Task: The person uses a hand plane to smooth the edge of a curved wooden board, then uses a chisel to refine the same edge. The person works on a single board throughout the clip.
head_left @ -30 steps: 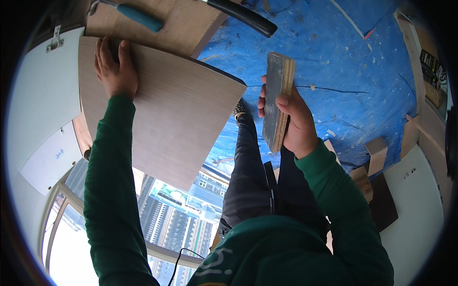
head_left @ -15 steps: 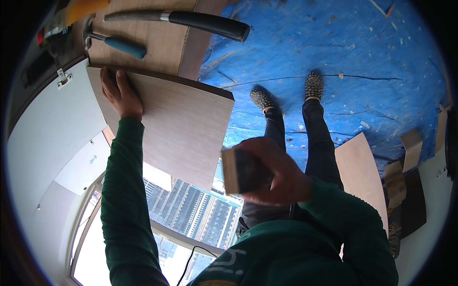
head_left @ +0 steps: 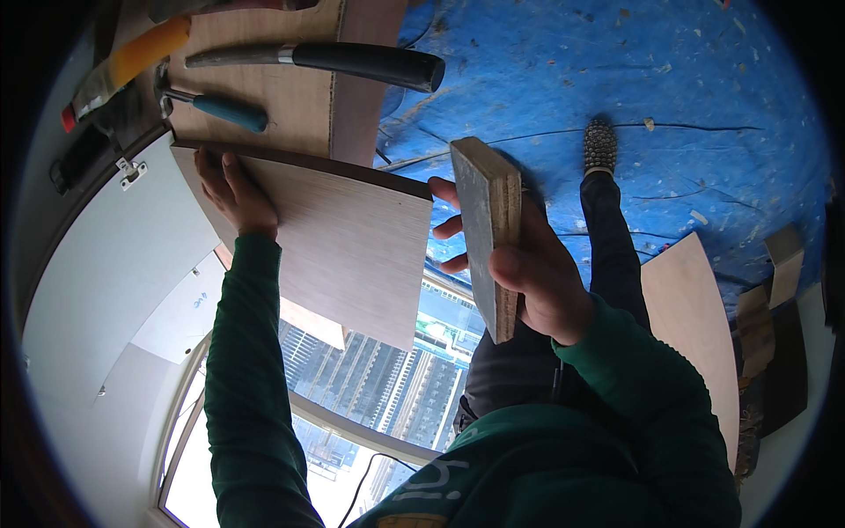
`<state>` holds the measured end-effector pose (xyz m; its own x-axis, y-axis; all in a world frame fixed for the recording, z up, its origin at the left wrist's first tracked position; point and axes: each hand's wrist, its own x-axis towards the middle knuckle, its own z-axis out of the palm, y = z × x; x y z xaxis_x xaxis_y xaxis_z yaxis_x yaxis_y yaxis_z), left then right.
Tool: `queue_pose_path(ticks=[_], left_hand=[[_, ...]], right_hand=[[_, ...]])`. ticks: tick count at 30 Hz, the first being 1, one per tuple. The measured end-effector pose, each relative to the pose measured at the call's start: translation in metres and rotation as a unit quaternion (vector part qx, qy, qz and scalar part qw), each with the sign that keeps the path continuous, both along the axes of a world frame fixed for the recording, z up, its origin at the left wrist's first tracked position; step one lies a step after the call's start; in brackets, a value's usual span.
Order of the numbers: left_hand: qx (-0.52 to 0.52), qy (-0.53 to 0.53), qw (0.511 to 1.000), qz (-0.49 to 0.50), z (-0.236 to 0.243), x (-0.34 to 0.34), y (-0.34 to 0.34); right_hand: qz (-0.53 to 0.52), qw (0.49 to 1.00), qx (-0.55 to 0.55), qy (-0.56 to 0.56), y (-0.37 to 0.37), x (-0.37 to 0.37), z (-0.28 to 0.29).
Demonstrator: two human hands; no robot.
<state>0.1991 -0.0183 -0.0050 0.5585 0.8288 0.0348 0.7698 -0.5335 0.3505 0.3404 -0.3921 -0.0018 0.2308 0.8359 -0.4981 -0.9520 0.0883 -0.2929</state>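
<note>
A pale wood-grain panel (head_left: 339,238) with a dark edge reaches out from the wooden worktop. My left hand (head_left: 238,194) lies flat on its upper left part, fingers stretched toward the dark edge. To the right of the panel, my right hand (head_left: 550,273) grips a thick plywood block (head_left: 493,238) with a worn grey face and layered edges. The thumb presses on the near edge, and the other fingers reach around behind the block. The block is raised and tilted, apart from the panel.
On the wooden worktop (head_left: 264,101) lie a hammer with a teal handle (head_left: 231,113) and a black-handled tool (head_left: 365,63). A yellow-orange tool (head_left: 145,51) is at far left. Blue sheeting (head_left: 687,79) covers the floor. Curved board (head_left: 691,326) and offcuts stand right; a window (head_left: 378,378) is below.
My right hand has raised the block and turned it so its grey face points left and its layered edge shows. My left hand stays on the panel. One foot is now hidden behind the block.
</note>
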Motion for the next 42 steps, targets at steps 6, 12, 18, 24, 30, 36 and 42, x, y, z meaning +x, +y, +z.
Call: queue_pose_path(ticks=[6,12,18,24,30,36,42], left_hand=[[-0.013,-0.011,1.000,-0.003,0.000,0.000,-0.002],[-0.013,-0.012,1.000,-0.008,0.000,-0.001,-0.003],[-0.009,-0.010,1.000,-0.003,0.000,0.000,-0.004],[0.002,0.000,1.000,-0.004,0.000,0.000,-0.004],[0.007,0.003,1.000,-0.016,0.000,-0.001,-0.004],[0.008,0.006,1.000,0.000,-0.001,0.000,-0.004],[-0.005,0.011,1.000,0.003,0.001,0.001,-0.005]], right_hand=[[0.028,0.997,0.006,0.069,-0.009,-0.001,0.025],[0.008,0.999,-0.010,0.037,-0.018,0.010,0.008],[0.069,0.993,-0.086,-0.037,-0.006,0.004,-0.020],[0.058,0.978,-0.127,-0.152,0.018,-0.024,-0.005],[0.118,0.950,-0.123,-0.261,0.047,0.020,-0.037],[0.152,0.917,-0.111,-0.350,0.029,0.033,-0.058],[0.166,0.966,-0.074,-0.183,0.010,0.036,-0.048]])
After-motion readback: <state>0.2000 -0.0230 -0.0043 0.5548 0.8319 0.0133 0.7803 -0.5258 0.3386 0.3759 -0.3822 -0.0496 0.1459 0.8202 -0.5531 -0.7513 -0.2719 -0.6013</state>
